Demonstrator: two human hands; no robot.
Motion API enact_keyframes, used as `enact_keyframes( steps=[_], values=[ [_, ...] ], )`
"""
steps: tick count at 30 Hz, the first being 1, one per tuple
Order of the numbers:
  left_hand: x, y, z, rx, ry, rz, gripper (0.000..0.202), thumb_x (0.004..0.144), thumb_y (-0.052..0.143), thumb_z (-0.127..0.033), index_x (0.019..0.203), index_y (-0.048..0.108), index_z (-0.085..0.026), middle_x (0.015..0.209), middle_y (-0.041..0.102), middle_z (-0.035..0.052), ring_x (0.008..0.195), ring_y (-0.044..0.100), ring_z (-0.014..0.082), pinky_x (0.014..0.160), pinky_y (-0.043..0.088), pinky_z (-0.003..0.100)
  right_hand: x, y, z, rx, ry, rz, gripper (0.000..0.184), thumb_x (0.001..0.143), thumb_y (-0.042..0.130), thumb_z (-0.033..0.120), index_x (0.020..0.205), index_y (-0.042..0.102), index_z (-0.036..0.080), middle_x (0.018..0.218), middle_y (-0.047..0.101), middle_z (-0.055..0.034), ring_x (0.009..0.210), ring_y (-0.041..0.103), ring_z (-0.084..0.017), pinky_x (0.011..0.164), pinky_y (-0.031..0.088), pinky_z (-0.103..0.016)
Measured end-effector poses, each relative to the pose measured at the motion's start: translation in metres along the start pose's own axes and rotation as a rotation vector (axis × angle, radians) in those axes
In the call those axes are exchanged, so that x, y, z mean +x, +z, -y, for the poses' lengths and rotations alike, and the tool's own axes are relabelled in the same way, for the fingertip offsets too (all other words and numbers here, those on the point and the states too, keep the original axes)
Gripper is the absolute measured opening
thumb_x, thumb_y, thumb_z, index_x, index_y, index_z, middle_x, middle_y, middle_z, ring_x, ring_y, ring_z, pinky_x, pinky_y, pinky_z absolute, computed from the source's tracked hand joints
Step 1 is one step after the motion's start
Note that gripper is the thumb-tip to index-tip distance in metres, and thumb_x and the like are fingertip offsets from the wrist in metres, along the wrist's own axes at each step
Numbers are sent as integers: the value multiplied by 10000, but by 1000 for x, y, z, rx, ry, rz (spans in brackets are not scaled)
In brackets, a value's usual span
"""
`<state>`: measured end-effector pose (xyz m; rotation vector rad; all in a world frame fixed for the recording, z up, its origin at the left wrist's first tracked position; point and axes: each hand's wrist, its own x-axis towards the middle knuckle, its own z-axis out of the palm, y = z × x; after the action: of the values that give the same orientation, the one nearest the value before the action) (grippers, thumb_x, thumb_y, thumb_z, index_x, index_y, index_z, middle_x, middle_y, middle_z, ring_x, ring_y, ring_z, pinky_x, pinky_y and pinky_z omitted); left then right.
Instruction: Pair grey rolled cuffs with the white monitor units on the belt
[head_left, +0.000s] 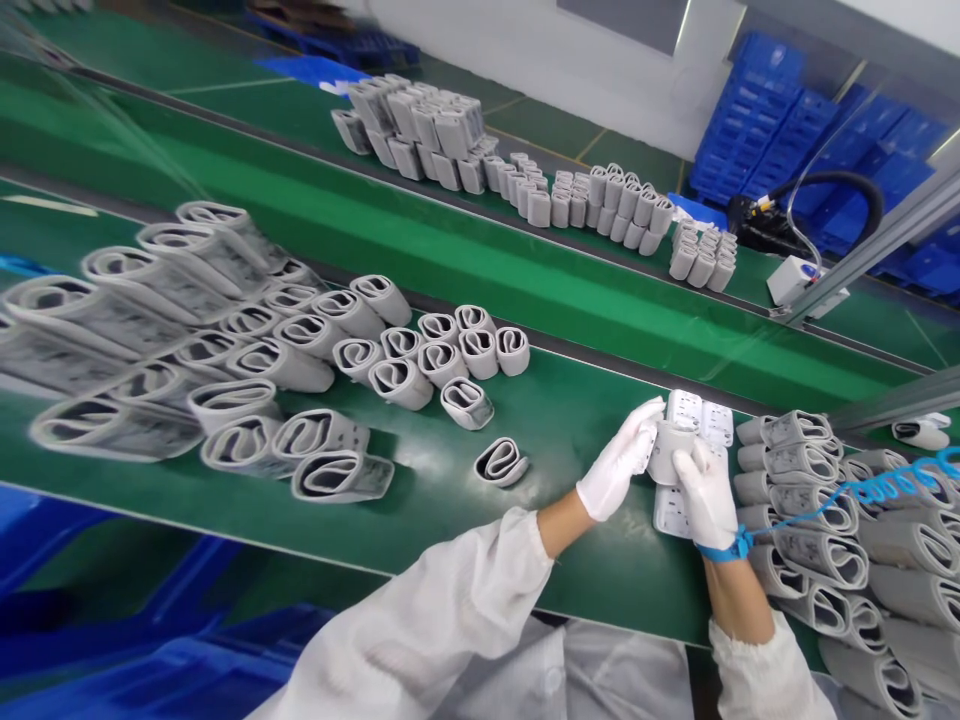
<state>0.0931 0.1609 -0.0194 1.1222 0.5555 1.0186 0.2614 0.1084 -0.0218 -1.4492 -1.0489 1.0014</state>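
Toward 4 o'clock of the view, the gloved right hand [705, 490] is clamped on a grey cuff [670, 458], over white units [671, 512]. At its 9 o'clock side, the gloved left hand [616, 465] has fingers closed on it.

Worktop [562, 395]: green, smooth, semi-gloss, reflecting light. Grey rolls [300, 372], 9 o'clock: matt, felt-like cloth, slightly rough. White pieces [670, 512], 4 o'clock: smooth, hard plastic. Gloves [609, 468], 4 o'clock: thin, matt fabric. Sleeve [450, 600], 6 o'clock: creased cloth. Frame [892, 236], between 2 and 3 o'clock: smooth metal. Crates [750, 110], between 1 and 2 o'clock: moulded plastic.
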Motion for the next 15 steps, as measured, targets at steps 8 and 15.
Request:
enact_keyframes(
  steps=[8, 15],
  values=[
    [-4, -3, 11, 214, 150, 2, 784, 1103, 467, -734, 1692, 472, -218, 1848, 306, 147, 1713, 302, 353, 1430, 235, 513, -1, 12, 6, 43, 42, -1, 662, 801, 939, 586, 1326, 785, 214, 1417, 782, -121, 1359, 706, -403, 1252, 521, -611],
    [-2, 2, 10, -10, -18, 46, 1099, 1005, 607, -802, 1819, 184, -196, 1880, 216, 163, 1733, 257, 393, 1428, 235, 543, -11, 1, 0, -221, 24, -100, 660, 756, 926, 641, 1261, 833, 226, 1281, 832, -116, 1249, 747, -433, 1191, 569, -584]
  ],
)
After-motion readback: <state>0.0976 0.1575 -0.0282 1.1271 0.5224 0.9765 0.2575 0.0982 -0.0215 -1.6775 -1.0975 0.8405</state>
